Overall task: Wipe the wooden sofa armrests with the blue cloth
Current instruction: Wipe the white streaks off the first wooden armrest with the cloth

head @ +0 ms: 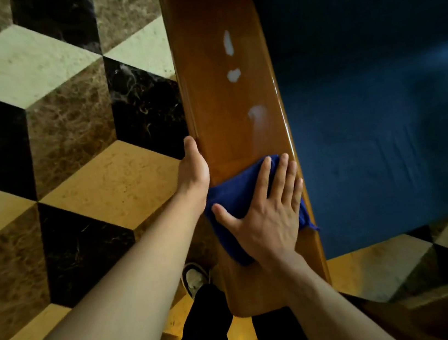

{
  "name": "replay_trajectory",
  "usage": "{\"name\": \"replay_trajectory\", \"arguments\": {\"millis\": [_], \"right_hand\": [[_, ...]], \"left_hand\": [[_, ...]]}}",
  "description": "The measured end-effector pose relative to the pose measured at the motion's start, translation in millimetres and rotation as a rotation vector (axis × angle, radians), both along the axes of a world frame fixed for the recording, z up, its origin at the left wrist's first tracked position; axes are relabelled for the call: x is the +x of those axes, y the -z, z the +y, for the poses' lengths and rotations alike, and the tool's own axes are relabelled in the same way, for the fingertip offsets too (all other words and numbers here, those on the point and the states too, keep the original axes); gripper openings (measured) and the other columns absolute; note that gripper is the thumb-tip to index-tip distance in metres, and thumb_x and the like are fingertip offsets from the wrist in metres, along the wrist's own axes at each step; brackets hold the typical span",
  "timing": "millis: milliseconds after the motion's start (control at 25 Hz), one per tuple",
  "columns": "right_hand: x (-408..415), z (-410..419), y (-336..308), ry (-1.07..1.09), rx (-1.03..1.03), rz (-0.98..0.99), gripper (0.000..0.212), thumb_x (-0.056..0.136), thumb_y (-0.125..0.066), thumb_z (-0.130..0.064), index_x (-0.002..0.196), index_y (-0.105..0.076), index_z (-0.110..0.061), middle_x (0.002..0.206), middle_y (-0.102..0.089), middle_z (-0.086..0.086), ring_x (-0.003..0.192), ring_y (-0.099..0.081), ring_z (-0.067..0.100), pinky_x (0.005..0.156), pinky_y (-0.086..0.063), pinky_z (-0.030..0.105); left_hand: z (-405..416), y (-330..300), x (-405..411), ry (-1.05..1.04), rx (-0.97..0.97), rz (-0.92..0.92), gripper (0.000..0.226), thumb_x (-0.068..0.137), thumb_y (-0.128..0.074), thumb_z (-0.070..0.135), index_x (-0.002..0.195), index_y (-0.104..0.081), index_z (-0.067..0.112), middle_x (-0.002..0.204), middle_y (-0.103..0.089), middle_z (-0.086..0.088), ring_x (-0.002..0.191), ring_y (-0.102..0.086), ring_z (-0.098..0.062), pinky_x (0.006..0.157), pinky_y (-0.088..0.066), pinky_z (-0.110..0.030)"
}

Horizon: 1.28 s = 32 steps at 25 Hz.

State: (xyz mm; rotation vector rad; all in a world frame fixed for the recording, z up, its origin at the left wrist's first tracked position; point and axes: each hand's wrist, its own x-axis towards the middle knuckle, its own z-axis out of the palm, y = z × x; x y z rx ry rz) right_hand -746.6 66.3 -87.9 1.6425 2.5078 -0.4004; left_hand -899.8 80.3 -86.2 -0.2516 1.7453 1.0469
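Armrest (pixel 217 107) lengthwise away from viewer

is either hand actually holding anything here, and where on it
Nothing is gripped. The right hand presses flat on the middle of the blue cloth; the left hand rests against the armrest at its outer edge.

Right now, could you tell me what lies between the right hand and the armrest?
The blue cloth lies there: the right hand presses flat on it, fingers spread, and the cloth rests on the armrest. The head view shows this.
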Motion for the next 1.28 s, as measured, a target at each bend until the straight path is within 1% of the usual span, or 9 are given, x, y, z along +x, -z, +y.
{"name": "replay_trajectory", "arguments": {"millis": [200,360,560,640,720,880,1080,1200,1280], "right_hand": [[-78,117,5,0.079,0.000,0.057,0.132,0.070,-0.024,-0.100,0.161,0.004,-0.010,0.168,0.006,0.023,0.156,0.007,0.040,0.125,-0.004,0.056],[-140,203,8,0.159,-0.033,0.144,0.123,0.076,-0.031,-0.093,0.160,-0.002,-0.008,0.161,-0.025,0.026,0.140,-0.035,0.045,0.111,-0.034,0.053],[-144,264,16,0.417,-0.238,0.506,0.059,0.100,-0.035,-0.062,0.136,-0.046,-0.017,0.127,-0.063,0.008,0.107,-0.065,0.033,0.074,-0.046,0.041],[-132,251,10,0.380,-0.324,0.520,0.052,0.104,-0.034,-0.056,0.140,-0.045,-0.020,0.135,-0.060,0.007,0.121,-0.060,0.030,0.092,-0.051,0.045],[-118,212,12,0.108,-0.090,0.306,0.069,0.104,-0.029,-0.057,0.159,-0.024,-0.015,0.165,-0.027,0.014,0.152,-0.026,0.032,0.121,-0.029,0.046],[-132,185,13,-0.240,0.140,0.168,0.106,0.091,-0.026,-0.081,0.160,-0.013,-0.002,0.169,0.005,0.021,0.157,0.008,0.033,0.127,-0.003,0.048],[-243,279,7,-0.188,0.114,0.162,0.104,0.090,-0.029,-0.080,0.161,-0.011,-0.007,0.170,0.003,0.016,0.156,-0.009,0.032,0.125,-0.020,0.044],[-296,300,6,0.271,0.145,0.283,0.076,0.098,-0.040,-0.062,0.150,-0.036,-0.005,0.160,-0.024,0.013,0.140,-0.041,0.033,0.108,-0.042,0.042],[-302,285,5,0.164,0.163,0.298,0.064,0.101,-0.039,-0.055,0.145,-0.043,-0.008,0.154,-0.030,0.009,0.135,-0.046,0.029,0.098,-0.049,0.039]], "left_hand": [[47,10,-42,-0.189,0.010,0.058,0.075,0.092,-0.027,0.070,0.134,-0.060,0.017,0.133,-0.063,-0.011,0.117,-0.060,-0.035,0.104,-0.046,-0.050],[72,17,-54,-0.156,-0.057,0.157,0.073,0.095,-0.022,0.070,0.141,-0.053,0.023,0.139,-0.058,-0.007,0.118,-0.059,-0.033,0.102,-0.047,-0.052],[95,21,-72,-0.096,-0.105,0.387,0.074,0.096,-0.020,0.071,0.150,-0.039,0.024,0.151,-0.046,-0.006,0.129,-0.050,-0.033,0.094,-0.042,-0.044],[102,17,-81,-0.092,-0.118,0.415,0.073,0.096,-0.020,0.071,0.147,-0.042,0.023,0.149,-0.047,-0.006,0.128,-0.050,-0.032,0.088,-0.038,-0.040],[111,17,-99,-0.099,-0.085,0.411,0.074,0.094,-0.020,0.073,0.146,-0.044,0.025,0.141,-0.052,-0.002,0.123,-0.053,-0.029,0.090,-0.038,-0.041],[144,16,-151,-0.069,-0.061,0.475,0.075,0.089,-0.021,0.077,0.124,-0.059,0.023,0.095,-0.059,0.008,0.081,-0.057,-0.014,0.079,-0.041,-0.041],[194,14,-211,-0.026,0.130,0.237,0.071,0.091,-0.024,0.073,0.109,-0.071,0.023,0.113,-0.071,-0.009,0.100,-0.067,-0.025,0.090,-0.051,-0.043],[213,17,-237,-0.005,0.141,0.225,0.079,0.089,-0.022,0.072,0.111,-0.069,0.013,0.111,-0.071,-0.017,0.101,-0.068,-0.033,0.099,-0.049,-0.053],[219,18,-248,-0.001,0.157,0.238,0.078,0.088,-0.022,0.072,0.103,-0.069,0.011,0.107,-0.071,-0.020,0.098,-0.068,-0.035,0.097,-0.050,-0.055]]}}
